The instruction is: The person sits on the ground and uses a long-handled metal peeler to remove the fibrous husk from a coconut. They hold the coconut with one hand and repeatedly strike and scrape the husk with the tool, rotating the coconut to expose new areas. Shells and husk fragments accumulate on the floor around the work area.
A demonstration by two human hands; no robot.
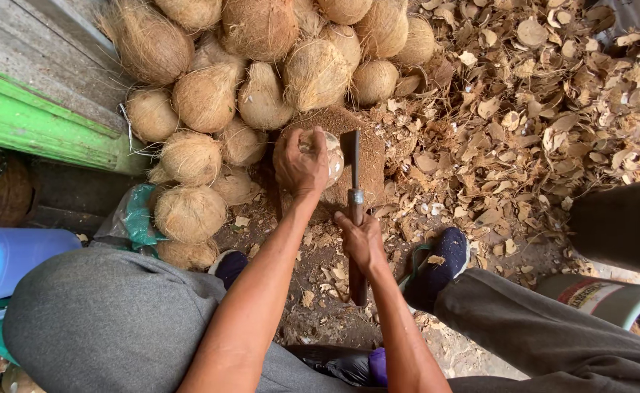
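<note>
Coconut [329, 154] sits on the chopping block [367, 178], pale and mostly stripped of husk, pinned from above by the left hand [302, 164]. Left grip: fingers wrapped over the top and near side of the nut, closed on it. Only the right edge of the nut shows past the fingers.

Cleaver [352, 164] lies just right of the nut, blade touching or nearly touching its flank; can't tell which. Long axis of the tool runs near-to-far, handle toward the person, blade pointing at the pile. Right hand [362, 244] is closed around the handle [356, 280] about mid-length, with more handle sticking out behind the fist.

Key relation: the nut lies ahead and slightly left of the right grip, with the blade alongside it, not over it. Left hand is on the nut; right is a handle-length back. Left fingers sit close to the blade line, thumb side nearest the edge.

Surroundings:
- Pile [262, 73] of unhusked brown coconuts, far and left of the block, touching it.
- Shell chips [553, 109] cover the floor to the right.
- Black bucket [618, 225] at the right edge; beside it a grey tub [611, 298] with a red and pale label band on its side.
- Green board [36, 124] along the left wall, blue plastic container [7, 269] below it, teal bag [139, 215] by the pile.
- Dark shoes [436, 266] either side of the handle.
</note>
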